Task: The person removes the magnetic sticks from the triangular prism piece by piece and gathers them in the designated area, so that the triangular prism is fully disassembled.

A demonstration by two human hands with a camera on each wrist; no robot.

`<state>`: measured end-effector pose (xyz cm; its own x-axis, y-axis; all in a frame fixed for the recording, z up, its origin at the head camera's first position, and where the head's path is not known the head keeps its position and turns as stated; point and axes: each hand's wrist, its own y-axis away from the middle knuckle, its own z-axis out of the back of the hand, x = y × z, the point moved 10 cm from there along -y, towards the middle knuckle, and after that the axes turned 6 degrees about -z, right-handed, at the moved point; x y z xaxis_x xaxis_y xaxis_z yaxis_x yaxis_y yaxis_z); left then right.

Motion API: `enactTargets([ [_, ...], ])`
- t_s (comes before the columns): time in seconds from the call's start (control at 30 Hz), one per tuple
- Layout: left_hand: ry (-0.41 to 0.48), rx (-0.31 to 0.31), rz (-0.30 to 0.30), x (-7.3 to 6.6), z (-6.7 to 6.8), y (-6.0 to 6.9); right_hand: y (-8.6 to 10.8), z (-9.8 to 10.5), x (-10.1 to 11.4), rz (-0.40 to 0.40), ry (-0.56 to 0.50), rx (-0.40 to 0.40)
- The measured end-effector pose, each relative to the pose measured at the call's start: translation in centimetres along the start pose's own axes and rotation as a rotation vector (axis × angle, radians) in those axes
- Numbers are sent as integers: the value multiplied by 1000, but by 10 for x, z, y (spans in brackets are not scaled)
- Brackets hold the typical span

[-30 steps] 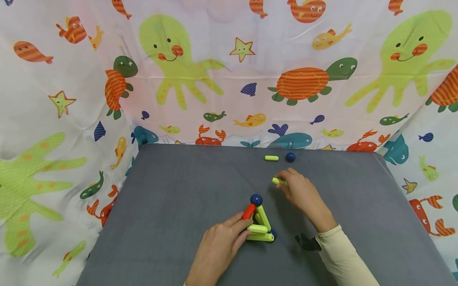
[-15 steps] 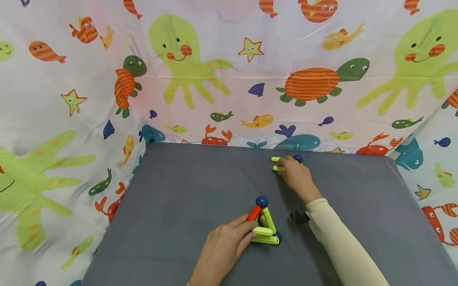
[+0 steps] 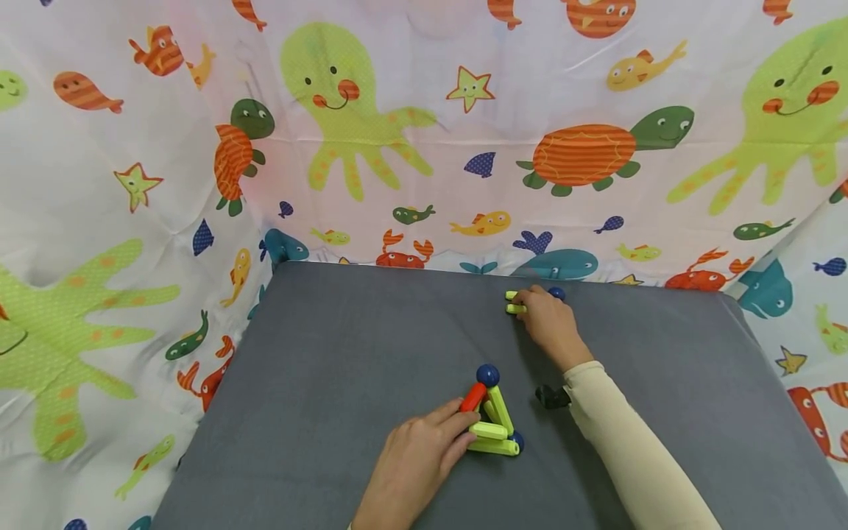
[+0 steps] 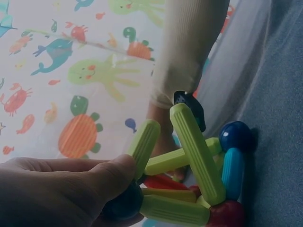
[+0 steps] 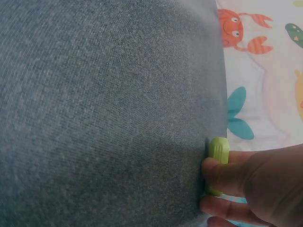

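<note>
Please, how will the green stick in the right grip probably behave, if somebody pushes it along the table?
The green stick looks straight while pinched, so it is probably stiff. Its grooved side might make it less slippery. Its angular shape suggests that it could slide rather than roll.

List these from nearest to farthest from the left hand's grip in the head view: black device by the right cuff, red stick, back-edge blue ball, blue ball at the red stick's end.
1. Red stick: right beside the left hand's grip.
2. Blue ball at its far end: just beyond.
3. Black device: off to the right.
4. Back-edge ball: farthest, back and right.
</note>
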<state>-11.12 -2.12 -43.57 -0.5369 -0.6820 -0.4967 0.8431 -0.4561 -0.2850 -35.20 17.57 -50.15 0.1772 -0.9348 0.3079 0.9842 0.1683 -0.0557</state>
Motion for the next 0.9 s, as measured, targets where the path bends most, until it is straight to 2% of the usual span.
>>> enactTargets([
  [0.43,-7,-9,-5,-2,1,0,1,1,-3,-19,-12,15],
  [0.63,-17,-28,-26,-5,3,-1,12,18,-1,-26,-24,-24],
  [0.9,-27,-44,-33,-4,3,1,36,48,18,-20,-49,-62],
])
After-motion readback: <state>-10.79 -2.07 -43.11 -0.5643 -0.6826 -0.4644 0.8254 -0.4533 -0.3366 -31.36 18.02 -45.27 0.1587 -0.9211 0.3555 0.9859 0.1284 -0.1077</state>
